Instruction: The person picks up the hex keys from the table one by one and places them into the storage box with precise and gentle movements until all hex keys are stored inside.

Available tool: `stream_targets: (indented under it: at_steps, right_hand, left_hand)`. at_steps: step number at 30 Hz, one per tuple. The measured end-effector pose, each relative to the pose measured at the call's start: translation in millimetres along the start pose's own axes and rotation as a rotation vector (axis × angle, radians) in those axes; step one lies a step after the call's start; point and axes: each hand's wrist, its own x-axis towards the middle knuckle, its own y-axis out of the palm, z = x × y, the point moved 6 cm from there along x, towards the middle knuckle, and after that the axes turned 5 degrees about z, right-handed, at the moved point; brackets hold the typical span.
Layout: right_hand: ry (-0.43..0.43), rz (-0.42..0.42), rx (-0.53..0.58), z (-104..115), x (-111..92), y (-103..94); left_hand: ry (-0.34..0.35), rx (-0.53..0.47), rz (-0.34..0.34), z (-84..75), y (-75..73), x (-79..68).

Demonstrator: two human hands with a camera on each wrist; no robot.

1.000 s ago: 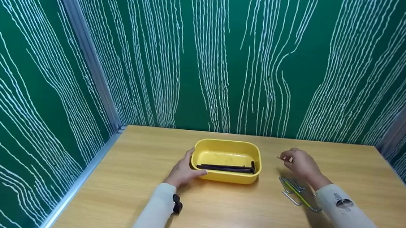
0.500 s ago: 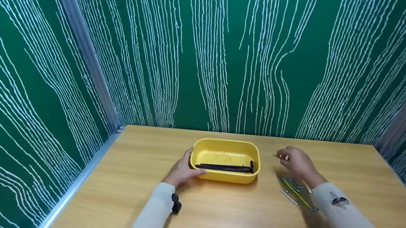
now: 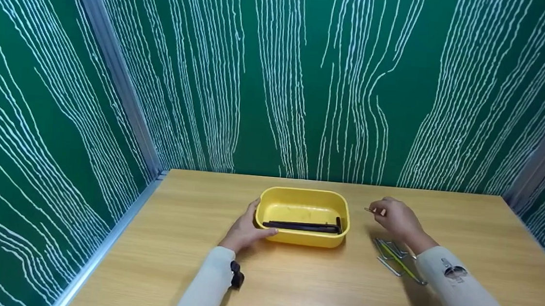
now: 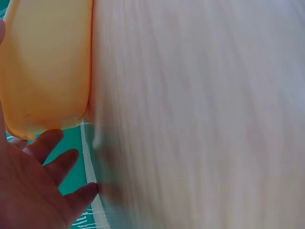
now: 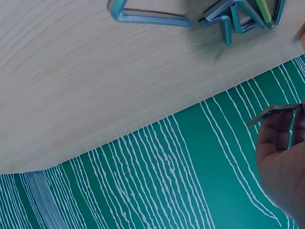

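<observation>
Table (image 3: 291, 281), right hand (image 3: 398, 221), probable hex key (image 5: 276, 109) pinched

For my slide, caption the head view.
Left hand holding yellow bin of black hex keys; right hand pinching small hex key.

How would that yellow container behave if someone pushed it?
The yellow container would probably slide rather than tip, being wide and low. Its thin, smooth walls suggest light, stiff plastic. The dark hex keys lying inside might shift.
</observation>
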Motion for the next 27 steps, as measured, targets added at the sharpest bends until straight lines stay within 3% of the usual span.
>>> stream_targets:
  at_steps: [20,27]
  right_hand:
    - [-0.011,0.013,0.010,0.0,2.4,0.5]
    - [0.034,0.036,0.034,-1.8,2.7,7.4]
  left_hand:
    - [-0.042,-0.065,-0.018,0.3,0.5,0.8]
    - [-0.023,-0.058,-0.030,-1.0,0.0,0.9]
